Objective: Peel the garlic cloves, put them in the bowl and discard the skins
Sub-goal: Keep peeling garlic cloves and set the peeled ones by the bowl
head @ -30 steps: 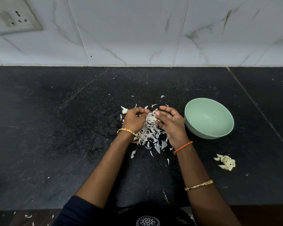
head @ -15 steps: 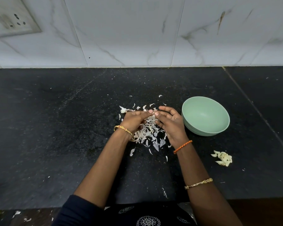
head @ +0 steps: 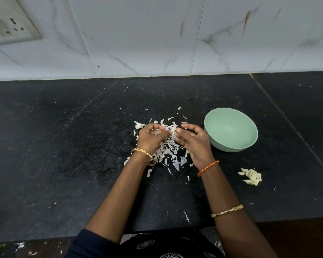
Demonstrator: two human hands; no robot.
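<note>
My left hand (head: 150,139) and right hand (head: 195,144) meet fingertip to fingertip above a heap of papery garlic skins (head: 169,152) on the black counter. The left fingers are curled round a small white garlic clove (head: 158,131). The right thumb and fingers pinch a pale piece of skin (head: 173,131) at the clove's end. A mint-green bowl (head: 250,127) stands just right of my right hand, with nothing inside. A small pile of peeled cloves (head: 251,176) lies on the counter in front of the bowl, to the right of my right forearm.
Loose skin flakes (head: 179,108) are scattered behind the heap. A marble-tiled wall (head: 157,43) with a socket plate (head: 9,25) at the upper left closes off the back. The black counter (head: 54,146) ends at its front edge near my body.
Both hands stay over the skin heap with small finger movements. The right fingers have uncurled a little and the fingertips have drawn slightly apart.
</note>
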